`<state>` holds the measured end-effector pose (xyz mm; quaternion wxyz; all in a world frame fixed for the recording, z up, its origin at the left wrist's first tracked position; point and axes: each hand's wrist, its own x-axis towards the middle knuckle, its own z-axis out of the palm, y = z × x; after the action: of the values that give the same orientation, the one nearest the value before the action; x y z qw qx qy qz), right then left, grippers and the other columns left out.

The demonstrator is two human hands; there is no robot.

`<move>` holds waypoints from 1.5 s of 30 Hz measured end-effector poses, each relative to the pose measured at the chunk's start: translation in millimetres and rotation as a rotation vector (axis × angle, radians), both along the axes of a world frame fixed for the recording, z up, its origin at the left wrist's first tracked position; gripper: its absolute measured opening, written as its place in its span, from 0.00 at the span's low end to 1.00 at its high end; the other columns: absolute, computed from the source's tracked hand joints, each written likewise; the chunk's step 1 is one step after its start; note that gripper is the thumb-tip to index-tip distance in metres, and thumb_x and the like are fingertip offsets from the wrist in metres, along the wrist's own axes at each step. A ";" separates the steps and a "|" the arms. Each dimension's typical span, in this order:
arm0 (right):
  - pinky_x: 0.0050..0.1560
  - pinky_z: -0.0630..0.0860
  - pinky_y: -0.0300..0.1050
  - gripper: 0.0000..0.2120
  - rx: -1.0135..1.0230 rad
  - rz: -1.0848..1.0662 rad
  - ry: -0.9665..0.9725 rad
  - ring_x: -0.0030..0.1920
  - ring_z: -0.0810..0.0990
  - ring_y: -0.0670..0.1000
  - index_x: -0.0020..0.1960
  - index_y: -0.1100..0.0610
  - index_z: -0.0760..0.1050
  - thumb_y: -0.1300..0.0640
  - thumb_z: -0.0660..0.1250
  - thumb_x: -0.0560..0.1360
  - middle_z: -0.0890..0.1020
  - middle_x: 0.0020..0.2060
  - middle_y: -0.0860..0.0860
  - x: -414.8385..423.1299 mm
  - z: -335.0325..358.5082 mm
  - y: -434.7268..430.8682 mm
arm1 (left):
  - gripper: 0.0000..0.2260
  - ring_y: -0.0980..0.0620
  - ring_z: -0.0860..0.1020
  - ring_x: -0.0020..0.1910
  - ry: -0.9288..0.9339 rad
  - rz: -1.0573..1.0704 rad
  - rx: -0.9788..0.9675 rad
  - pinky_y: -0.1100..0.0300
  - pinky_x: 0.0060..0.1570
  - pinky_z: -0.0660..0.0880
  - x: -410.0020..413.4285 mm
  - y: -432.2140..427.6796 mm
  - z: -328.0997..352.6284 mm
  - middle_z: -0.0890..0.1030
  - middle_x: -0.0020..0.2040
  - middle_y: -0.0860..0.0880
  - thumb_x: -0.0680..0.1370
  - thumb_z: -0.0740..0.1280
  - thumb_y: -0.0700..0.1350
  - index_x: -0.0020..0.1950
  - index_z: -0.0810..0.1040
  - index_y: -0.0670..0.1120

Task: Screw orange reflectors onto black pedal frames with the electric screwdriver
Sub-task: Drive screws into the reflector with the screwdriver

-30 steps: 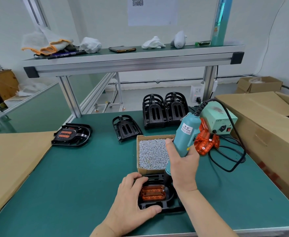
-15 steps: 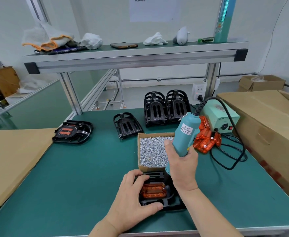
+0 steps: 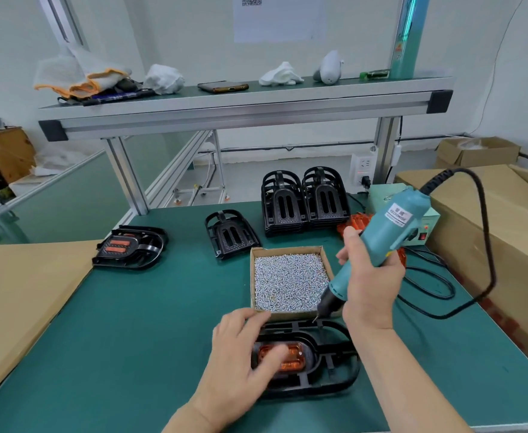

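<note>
Raised and tilted since a second ago: teal electric screwdriver (image 3: 390, 232), gripped by right hand (image 3: 370, 285), tip now by the far rim of black plastic pedal frame (image 3: 314, 357) on tabletop (image 3: 147, 339). Spread over orange rectangular reflector (image 3: 293, 364), half hiding it: left hand (image 3: 237, 364). Behind, one cardboard box of screws (image 3: 287, 281). Beyond, two stacks of empty frames (image 3: 283, 204), one lone frame (image 3: 229, 232), one finished pedal (image 3: 130, 246).

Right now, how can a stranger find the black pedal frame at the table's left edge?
Start at the green worktable and follow its left edge to where the flat brown cardboard sheet meets it. There lies a black plastic pedal frame. Unlike the empty black frame to its right, it holds orange reflectors; unlike the frame before the cardboard screw box, it lies untouched.
</note>
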<state>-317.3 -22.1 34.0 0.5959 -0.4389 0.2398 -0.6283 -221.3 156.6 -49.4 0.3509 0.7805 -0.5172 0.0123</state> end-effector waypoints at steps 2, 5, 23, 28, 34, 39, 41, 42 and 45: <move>0.34 0.75 0.35 0.09 0.082 -0.035 -0.030 0.29 0.77 0.43 0.43 0.53 0.75 0.55 0.75 0.74 0.78 0.27 0.45 2.0 -3.7 -7.6 | 0.18 0.56 0.68 0.60 -0.043 0.087 -0.017 0.56 0.63 0.65 12.3 -19.5 15.1 0.74 0.57 0.57 0.79 0.60 0.59 0.63 0.78 0.52; 0.33 0.75 0.35 0.10 0.143 -0.082 -0.029 0.28 0.76 0.43 0.42 0.53 0.73 0.56 0.74 0.75 0.78 0.26 0.45 4.9 -10.0 -13.3 | 0.11 0.51 0.70 0.58 -0.125 0.052 0.245 0.54 0.62 0.67 37.9 -58.4 37.1 0.78 0.56 0.53 0.80 0.64 0.47 0.62 0.79 0.53; 0.32 0.74 0.34 0.10 0.202 -0.112 -0.013 0.28 0.75 0.42 0.43 0.54 0.73 0.54 0.74 0.74 0.77 0.27 0.45 15.6 -13.2 -20.2 | 0.05 0.61 0.78 0.45 0.133 -0.063 0.294 0.72 0.48 0.71 57.1 -104.5 36.4 0.83 0.44 0.57 0.76 0.71 0.42 0.47 0.86 0.49; 0.32 0.75 0.34 0.11 0.211 -0.099 -0.083 0.28 0.76 0.43 0.49 0.57 0.73 0.55 0.74 0.75 0.77 0.26 0.45 15.9 -1.2 -18.0 | 0.06 0.62 0.80 0.40 0.349 -0.037 0.129 0.70 0.45 0.75 42.9 -85.2 39.5 0.84 0.39 0.57 0.74 0.74 0.41 0.42 0.85 0.53; 0.31 0.74 0.35 0.10 0.195 -0.073 -0.144 0.28 0.75 0.44 0.46 0.57 0.73 0.54 0.73 0.74 0.76 0.26 0.46 16.8 15.8 -9.5 | 0.09 0.56 0.83 0.41 0.628 -0.023 -0.008 0.62 0.45 0.79 19.2 -54.8 34.1 0.85 0.40 0.53 0.72 0.75 0.40 0.40 0.84 0.56; 0.32 0.74 0.35 0.12 0.220 -0.029 -0.138 0.28 0.75 0.44 0.47 0.57 0.73 0.53 0.74 0.73 0.77 0.26 0.46 17.8 18.0 3.8 | 0.08 0.53 0.83 0.40 0.812 0.013 -0.083 0.53 0.49 0.80 4.2 -40.5 33.4 0.86 0.41 0.47 0.73 0.75 0.38 0.42 0.85 0.53; 0.32 0.74 0.36 0.12 0.222 -0.023 -0.129 0.28 0.74 0.44 0.45 0.56 0.73 0.51 0.74 0.71 0.76 0.26 0.46 17.7 19.1 8.5 | 0.08 0.52 0.82 0.39 0.850 0.020 -0.104 0.51 0.49 0.80 1.3 -36.5 34.4 0.86 0.40 0.45 0.73 0.75 0.38 0.42 0.85 0.51; 0.31 0.74 0.36 0.12 0.223 -0.020 -0.124 0.28 0.74 0.44 0.45 0.56 0.73 0.51 0.74 0.71 0.76 0.26 0.46 17.7 19.7 10.6 | 0.08 0.52 0.82 0.39 0.855 0.026 -0.111 0.50 0.49 0.80 0.4 -35.1 35.3 0.85 0.40 0.45 0.73 0.75 0.37 0.42 0.85 0.51; 0.32 0.73 0.37 0.12 0.221 -0.011 -0.114 0.28 0.74 0.45 0.45 0.56 0.72 0.52 0.74 0.72 0.76 0.27 0.47 17.0 19.5 15.8 | 0.08 0.51 0.82 0.39 0.861 0.036 -0.124 0.50 0.49 0.80 -1.8 -32.0 38.2 0.85 0.40 0.44 0.72 0.75 0.37 0.42 0.85 0.51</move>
<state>-300.3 -6.3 53.5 0.6500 -0.3327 0.2758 -0.6251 -223.0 124.6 -11.3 0.5806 0.7008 -0.3084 -0.2769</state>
